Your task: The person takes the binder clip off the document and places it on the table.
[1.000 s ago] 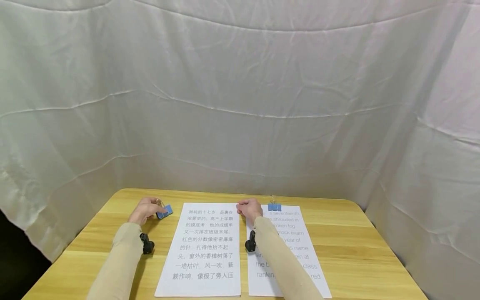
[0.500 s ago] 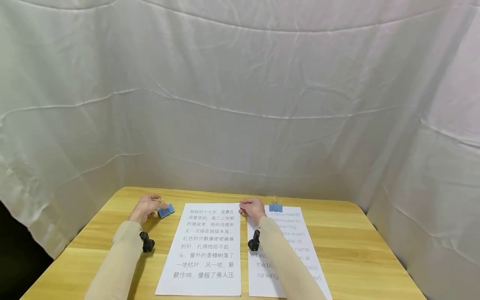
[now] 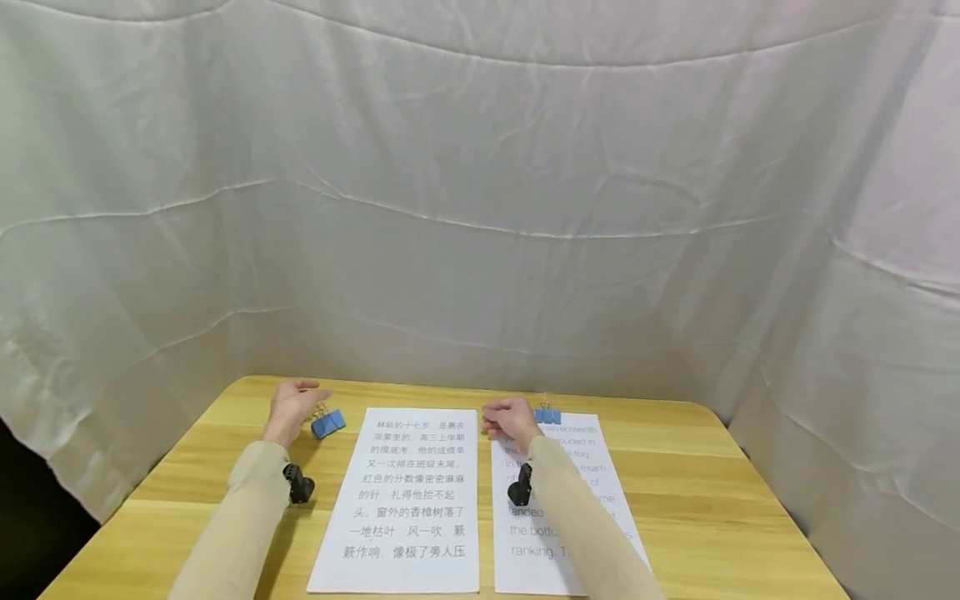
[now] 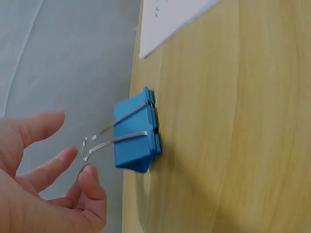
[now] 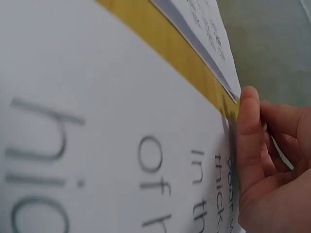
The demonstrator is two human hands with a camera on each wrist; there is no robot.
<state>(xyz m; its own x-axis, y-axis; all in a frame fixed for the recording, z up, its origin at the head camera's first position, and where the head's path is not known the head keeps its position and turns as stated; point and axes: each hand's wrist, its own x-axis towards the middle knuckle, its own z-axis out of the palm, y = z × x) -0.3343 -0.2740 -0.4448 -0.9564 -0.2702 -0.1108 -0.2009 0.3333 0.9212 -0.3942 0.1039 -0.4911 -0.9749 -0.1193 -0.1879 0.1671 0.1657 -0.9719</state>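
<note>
"When the left hand [image 3: 291, 410] is looked at, can anything be seen gripped by its fingers?"

"Nothing is gripped there. The thumb is held well apart from the index finger, and the other fingers are loosely bent. The left blue clip [image 4: 136, 131] is seen just beside the fingertips, on the side toward the right hand [image 3: 512, 418]. Its wire handle [image 4: 114, 125] is pointed at them; whether the metal is touched by a fingertip cannot be told."

"On what is that clip set?"

"It is supported by the wooden counter [image 3: 712, 483], apart from the left paper [image 3: 405, 500]. That paper, printed with Chinese characters, is laid between the fingers of the 2 hands, its far right corner being placed near the right fingertips."

"And how are the right fingers held?"

"They are kept close together, slightly bent, with nothing seen grasped. They are placed over the far left corner of the right paper [image 3: 525, 537], which is printed in English; whether it is pressed cannot be told. Just to the right of that hand, the right blue clip [image 3: 547, 416] is set at the paper's far edge."

"What is seen beyond the fingers?"

"Past the counter, a pale curtain [image 3: 480, 250] is hung in folds."
</note>
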